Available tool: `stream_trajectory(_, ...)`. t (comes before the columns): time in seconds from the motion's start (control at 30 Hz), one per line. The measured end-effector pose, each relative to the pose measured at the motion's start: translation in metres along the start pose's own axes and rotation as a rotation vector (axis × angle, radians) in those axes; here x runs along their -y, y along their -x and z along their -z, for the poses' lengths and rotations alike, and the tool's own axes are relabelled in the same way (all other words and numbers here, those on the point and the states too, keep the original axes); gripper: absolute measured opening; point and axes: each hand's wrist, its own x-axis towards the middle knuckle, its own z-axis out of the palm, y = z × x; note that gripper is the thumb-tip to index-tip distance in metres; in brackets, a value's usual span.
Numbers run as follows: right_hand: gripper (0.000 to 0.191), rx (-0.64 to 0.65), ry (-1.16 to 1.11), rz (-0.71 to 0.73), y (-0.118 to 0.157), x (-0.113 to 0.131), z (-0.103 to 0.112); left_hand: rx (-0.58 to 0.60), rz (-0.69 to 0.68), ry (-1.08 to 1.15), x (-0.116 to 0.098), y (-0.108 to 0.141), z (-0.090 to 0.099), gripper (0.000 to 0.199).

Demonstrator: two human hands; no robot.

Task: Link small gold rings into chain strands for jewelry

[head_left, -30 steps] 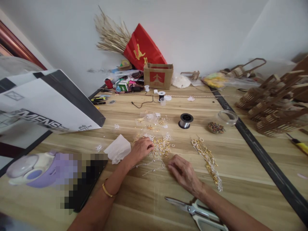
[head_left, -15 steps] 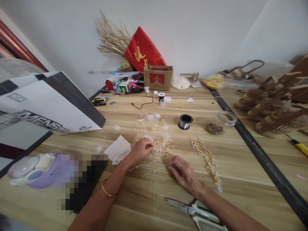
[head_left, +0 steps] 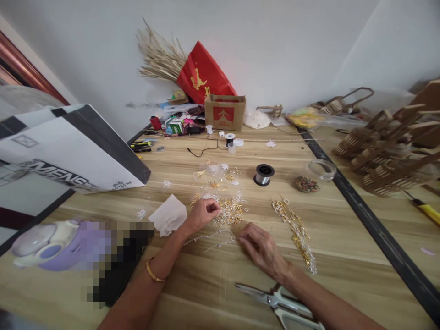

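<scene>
My left hand (head_left: 203, 214) is at the left edge of a pile of small gold and silver pieces (head_left: 231, 211), its thumb and fingertips pressed together; anything between them is too small to make out. My right hand (head_left: 261, 247) rests on the table just right of a thin silver chain (head_left: 220, 245), its fingers curled and whatever they hold hidden. To its right lies a bundle of gold and silver chains (head_left: 295, 231). Scissors with pale green handles (head_left: 275, 302) lie beside my right forearm. A white paper (head_left: 169, 214) is left of my left hand.
A wire spool (head_left: 264, 175) and a bead jar on its side (head_left: 314, 176) stand beyond my right hand. Behind are a cardboard box (head_left: 225, 112) and red bag (head_left: 206, 75). A white box (head_left: 68, 151) and purple object (head_left: 65, 245) are at left, wooden baskets (head_left: 385, 151) at right.
The thumb and fingers of my left hand have shifted slightly at the pile's edge. My right hand has stayed in place, and the view has moved very slightly.
</scene>
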Motion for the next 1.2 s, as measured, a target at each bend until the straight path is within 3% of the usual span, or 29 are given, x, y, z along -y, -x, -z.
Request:
stream_trajectory(0.57,0.012,0.009,0.009,-0.019,0.002,-0.002,-0.001,-0.015,-0.037,0.066,-0.008,0.001,0.003,0.021)
stream_trajectory(0.87,0.01,-0.002,0.001,-0.01,0.001,-0.001,-0.001,-0.026,0.009,0.267,-0.011,0.001,0.007,0.018)
stream_trajectory(1.2,0.012,-0.017,0.0,0.004,0.001,0.002,0.0,0.029,0.078,0.308,-0.037,0.009,0.001,0.016)
